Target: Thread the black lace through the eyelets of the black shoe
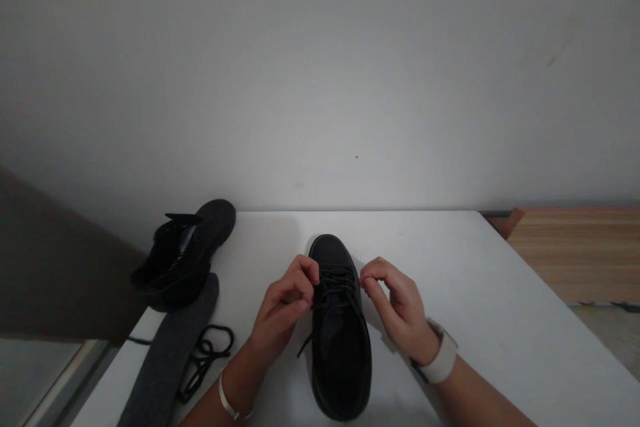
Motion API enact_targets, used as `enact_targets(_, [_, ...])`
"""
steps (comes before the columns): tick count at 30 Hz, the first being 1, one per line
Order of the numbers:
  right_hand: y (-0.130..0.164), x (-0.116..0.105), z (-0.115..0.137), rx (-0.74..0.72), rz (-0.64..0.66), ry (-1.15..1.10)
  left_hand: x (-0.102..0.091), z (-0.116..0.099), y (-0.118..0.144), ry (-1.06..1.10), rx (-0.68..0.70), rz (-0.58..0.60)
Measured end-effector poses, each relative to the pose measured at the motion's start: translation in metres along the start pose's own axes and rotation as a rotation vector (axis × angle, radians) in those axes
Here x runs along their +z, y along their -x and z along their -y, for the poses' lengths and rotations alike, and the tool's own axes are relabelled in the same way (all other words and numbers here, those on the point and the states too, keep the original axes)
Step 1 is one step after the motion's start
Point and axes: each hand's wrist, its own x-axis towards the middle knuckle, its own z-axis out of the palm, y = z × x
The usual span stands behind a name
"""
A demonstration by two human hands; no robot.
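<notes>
A black lace-up shoe stands upright on the white table, its toe pointing away from me. Black shoelaces cross its front, and one loose lace end hangs out on the left side. My left hand is at the shoe's left edge beside the laces, fingers curled in. On the opposite edge, my right hand has thumb and index finger pinched together close to the shoe. Whatever either hand grips is too small and dark to make out.
The white table meets a pale wall at the back. To the left, another black shoe lies tilted, with a dark grey insole and a bundled black lace near it. Wooden boards are beyond the table's right edge.
</notes>
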Motion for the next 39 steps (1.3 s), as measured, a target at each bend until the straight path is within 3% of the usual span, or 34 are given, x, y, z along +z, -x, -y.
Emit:
enact_targets(4, [0.000, -0.002, -0.002, -0.004, 0.067, 0.012, -0.002, -0.001, -0.005, 0.093, -0.021, -0.125])
enact_targets(7, [-0.001, -0.005, -0.003, -0.001, 0.164, 0.018, -0.007, 0.001, -0.006, -0.042, -0.030, -0.181])
enact_targets(10, [-0.004, -0.007, -0.003, 0.017, 0.252, 0.024, -0.013, -0.002, -0.008, -0.276, -0.049, -0.055])
enact_targets(14, [-0.006, -0.007, -0.002, 0.010, 0.256, -0.042, -0.019, -0.010, -0.011, -0.417, -0.103, 0.124])
enact_targets(26, [-0.005, -0.003, -0.003, 0.053, 0.209, -0.053, -0.020, -0.009, -0.009, -0.399, -0.110, 0.220])
enact_targets(35, [0.002, -0.003, -0.005, 0.127, 0.139, -0.054, -0.021, -0.006, -0.006, -0.408, -0.161, 0.160])
enact_targets(39, [-0.001, -0.009, -0.002, 0.108, 0.215, -0.008, -0.023, -0.006, -0.007, -0.376, -0.185, 0.162])
